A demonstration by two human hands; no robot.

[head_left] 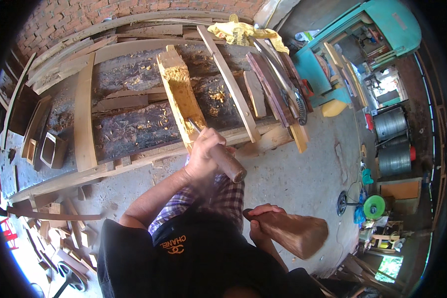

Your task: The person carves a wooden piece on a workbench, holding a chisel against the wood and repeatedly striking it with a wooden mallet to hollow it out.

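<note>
A yellowish timber piece with a long hollow cut into it lies across the bench, its near end pointing at me. My left hand is closed around a chisel with a thick brown wooden handle. The chisel's blade slants down into the near part of the hollow, and the handle's butt points back toward my right. Lower right, away from the chisel, my right hand grips the thin handle of a wooden mallet. The mallet's wide head points to the right and is slightly blurred.
Chips litter the dark slabs of the workbench. Right of the timber lie a long batten, a reddish board and a handsaw with a black handle. Wooden box frames stand at left. Offcuts are piled on the floor.
</note>
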